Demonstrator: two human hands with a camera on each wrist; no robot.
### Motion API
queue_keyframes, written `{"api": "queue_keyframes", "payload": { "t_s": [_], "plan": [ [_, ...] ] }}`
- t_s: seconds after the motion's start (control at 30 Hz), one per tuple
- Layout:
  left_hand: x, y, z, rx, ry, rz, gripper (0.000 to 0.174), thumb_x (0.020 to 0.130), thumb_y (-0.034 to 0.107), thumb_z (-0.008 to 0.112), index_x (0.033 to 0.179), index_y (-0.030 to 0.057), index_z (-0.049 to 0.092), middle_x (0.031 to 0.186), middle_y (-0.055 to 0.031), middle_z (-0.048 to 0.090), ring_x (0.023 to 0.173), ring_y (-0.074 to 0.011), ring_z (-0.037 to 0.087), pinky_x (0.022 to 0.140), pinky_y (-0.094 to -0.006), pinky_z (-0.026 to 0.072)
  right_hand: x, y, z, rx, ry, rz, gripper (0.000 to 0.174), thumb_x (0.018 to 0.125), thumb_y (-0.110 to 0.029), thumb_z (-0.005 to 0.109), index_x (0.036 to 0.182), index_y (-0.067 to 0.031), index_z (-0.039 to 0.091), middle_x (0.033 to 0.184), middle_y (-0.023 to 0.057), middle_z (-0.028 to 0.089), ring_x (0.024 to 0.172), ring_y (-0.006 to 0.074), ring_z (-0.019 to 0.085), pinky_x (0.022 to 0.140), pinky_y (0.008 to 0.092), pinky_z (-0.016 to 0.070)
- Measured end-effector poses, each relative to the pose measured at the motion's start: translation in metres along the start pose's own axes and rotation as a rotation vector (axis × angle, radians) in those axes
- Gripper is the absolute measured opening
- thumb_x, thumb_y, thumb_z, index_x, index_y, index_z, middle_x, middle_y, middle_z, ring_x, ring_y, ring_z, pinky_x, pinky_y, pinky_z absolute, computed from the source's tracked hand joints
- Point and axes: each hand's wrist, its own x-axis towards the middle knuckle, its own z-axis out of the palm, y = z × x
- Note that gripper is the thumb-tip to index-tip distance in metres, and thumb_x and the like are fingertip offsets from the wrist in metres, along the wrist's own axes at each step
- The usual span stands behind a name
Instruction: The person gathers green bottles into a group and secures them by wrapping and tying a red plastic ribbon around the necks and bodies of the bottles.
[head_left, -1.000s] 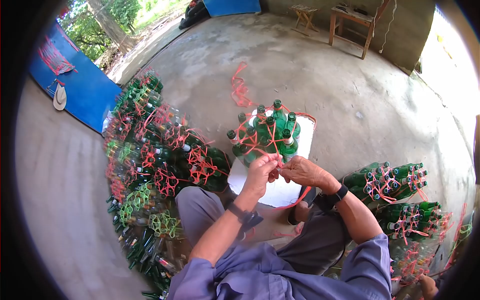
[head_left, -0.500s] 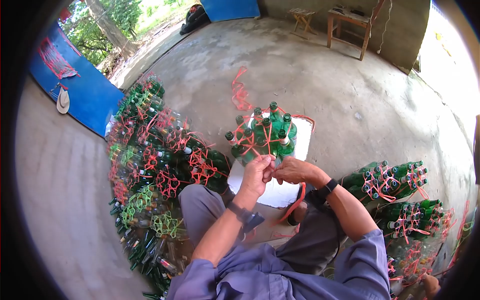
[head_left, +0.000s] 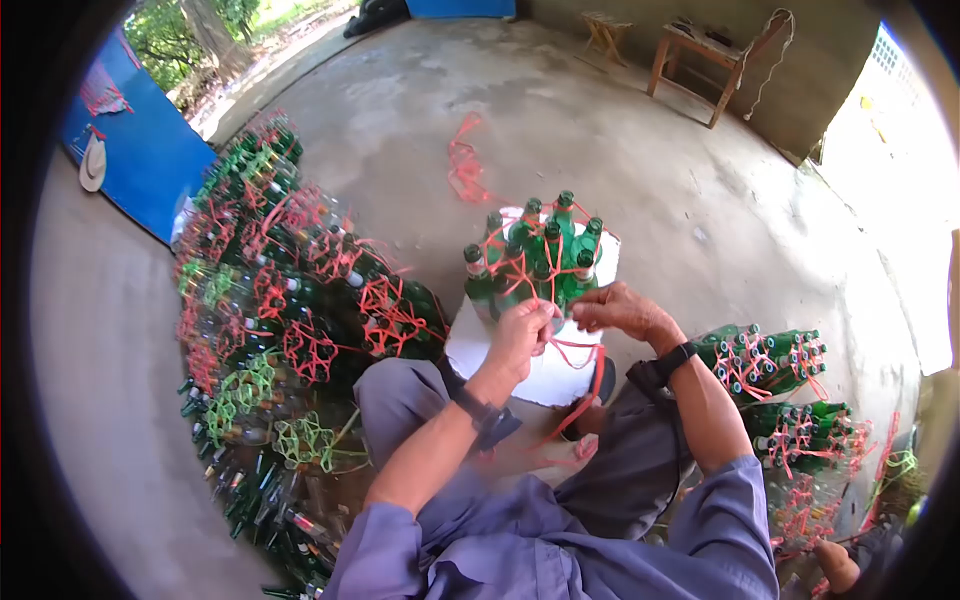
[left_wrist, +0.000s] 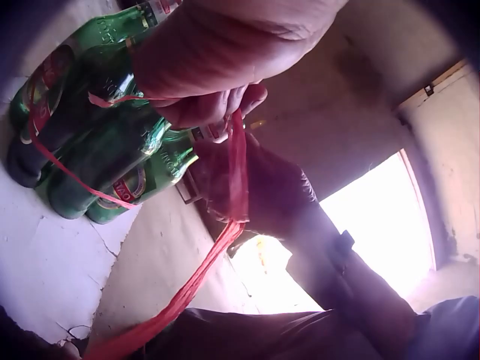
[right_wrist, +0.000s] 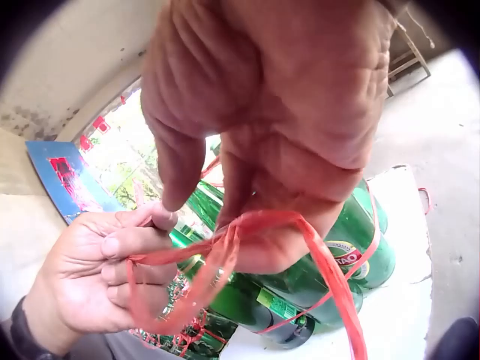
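Several green glass bottles point(head_left: 565, 215) stand upright in a bundle, with red plastic twine point(head_left: 562, 345) laced around their necks. More of the twine crosses the lower bodies in both wrist views. My left hand point(head_left: 522, 335), at the bundle's near side, pinches the twine between thumb and curled fingers. Just to its right, my right hand point(head_left: 625, 310) has its fingers bent around the same strand. In the right wrist view a loop of twine point(right_wrist: 330, 274) runs from the left fingers across the right fingers, then hangs down. Under the bottles lies a white board point(head_left: 500, 365).
Many tied bottles point(head_left: 395, 315) are heaped on the left, bound in red and green twine. Other bundles point(head_left: 770, 355) sit at the right. Loose red twine point(head_left: 465, 165) lies on the concrete floor beyond the board. A wooden chair point(head_left: 705, 55) stands against the far wall.
My hands were close together at the twine; the right has drawn away to the right and slightly up. A twine loop now shows below them. The head view has shifted a little.
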Motion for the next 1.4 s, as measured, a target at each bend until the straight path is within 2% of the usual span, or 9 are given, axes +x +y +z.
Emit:
{"api": "queue_keyframes", "payload": {
  "t_s": [0.3, 0.43, 0.47, 0.6, 0.7, 0.73, 0.9, 1.0, 1.4],
  "plan": [
    [-0.004, 0.006, -0.027, -0.24, -0.036, -0.038, 0.015, 0.097, 0.019, 0.057, 0.091, 0.006, 0.059, 0.058, 0.0026, 0.044, 0.044, -0.0064, 0.033, 0.04, -0.022, 0.0249, 0.0, -0.006, 0.071, 0.495, -0.079, 0.064, 0.078, 0.1, -0.063, 0.036, 0.125, 0.0084, 0.057, 0.113, 0.0187, 0.066, 0.105, 0.0267, 0.065, 0.097, 0.0404, 0.0497],
    [-0.012, 0.013, -0.029, -0.172, -0.043, 0.019, 0.016, 0.096, 0.019, 0.057, 0.09, 0.0043, 0.059, 0.057, 0.0019, 0.046, 0.043, -0.0058, 0.033, 0.04, -0.0227, 0.0234, -0.008, -0.003, 0.107, 0.19, -0.07, -0.022, 0.073, 0.101, -0.061, 0.034, 0.12, 0.0054, 0.058, 0.103, 0.0148, 0.066, 0.1, 0.0259, 0.064, 0.097, 0.0422, 0.0493],
    [-0.013, 0.015, -0.028, -0.157, -0.045, 0.037, 0.016, 0.096, 0.019, 0.057, 0.09, 0.004, 0.059, 0.057, 0.0016, 0.046, 0.043, -0.0058, 0.032, 0.039, -0.0228, 0.0228, -0.025, -0.009, 0.118, 0.607, 0.011, 0.062, 0.071, 0.101, -0.061, 0.034, 0.116, 0.004, 0.059, 0.095, 0.0127, 0.065, 0.095, 0.0259, 0.065, 0.094, 0.0431, 0.05],
    [-0.011, 0.026, -0.03, -0.142, -0.075, 0.025, 0.018, 0.097, 0.02, 0.055, 0.091, 0.0031, 0.059, 0.057, 0.0003, 0.048, 0.04, -0.0062, 0.03, 0.038, -0.0233, 0.0221, -0.042, -0.013, 0.144, 0.839, -0.037, 0.068, 0.071, 0.1, -0.061, 0.038, 0.119, 0.0042, 0.057, 0.089, 0.0113, 0.063, 0.088, 0.0254, 0.064, 0.091, 0.0429, 0.0504],
    [-0.006, 0.032, -0.03, -0.072, -0.045, 0.021, 0.02, 0.099, 0.02, 0.053, 0.092, 0.0026, 0.06, 0.056, -0.0002, 0.048, 0.04, -0.006, 0.031, 0.037, -0.0233, 0.0223, -0.043, 0.026, 0.146, 1.05, -0.069, 0.067, 0.061, 0.103, -0.053, 0.041, 0.115, 0.0044, 0.06, 0.067, -0.0036, 0.044, 0.055, 0.0063, 0.042, 0.049, 0.0215, 0.0353],
    [-0.006, 0.036, -0.031, -0.007, -0.051, 0.02, 0.023, 0.1, 0.022, 0.052, 0.09, 0.0029, 0.061, 0.055, -0.0012, 0.05, 0.04, -0.0062, 0.033, 0.037, -0.0235, 0.0237, -0.055, 0.003, 0.157, 1.042, 0.156, 0.074, 0.052, 0.103, -0.046, 0.046, 0.11, 0.0036, 0.061, 0.064, -0.008, 0.03, 0.051, 0.0024, 0.026, 0.044, 0.0208, 0.0186],
    [-0.013, 0.048, -0.007, 0.253, -0.028, 0.013, 0.03, 0.101, 0.027, 0.049, 0.088, 0.0031, 0.063, 0.06, -0.0063, 0.06, 0.042, -0.0077, 0.042, 0.04, -0.0222, 0.0305, -0.075, -0.002, 0.172, 1.084, 0.252, -0.014, 0.033, 0.101, -0.03, 0.057, 0.099, 0.0021, 0.064, 0.061, -0.0088, 0.035, 0.051, 0.0027, 0.03, 0.046, 0.0209, 0.0244],
    [-0.002, 0.049, -0.001, 0.326, -0.049, 0.042, 0.035, 0.102, 0.031, 0.048, 0.089, 0.0029, 0.063, 0.064, -0.0094, 0.064, 0.046, -0.0089, 0.049, 0.043, -0.0214, 0.0354, -0.081, -0.008, 0.181, 0.739, 0.376, -0.042, 0.024, 0.099, -0.019, 0.058, 0.089, -0.0005, 0.069, 0.062, -0.0079, 0.046, 0.057, 0.0003, 0.038, 0.05, 0.0205, 0.0291],
    [-0.004, 0.029, -0.016, 0.399, -0.082, -0.005, 0.047, 0.103, 0.045, 0.044, 0.104, 0.0032, 0.064, 0.076, -0.0118, 0.07, 0.048, -0.0071, 0.052, 0.041, -0.0204, 0.0349, -0.094, 0.002, 0.181, 0.523, 0.484, -0.015, 0.025, 0.096, -0.017, 0.056, 0.085, 0.0017, 0.07, 0.063, -0.0083, 0.046, 0.059, 0.0016, 0.038, 0.051, 0.0225, 0.0321]
  ]
}}
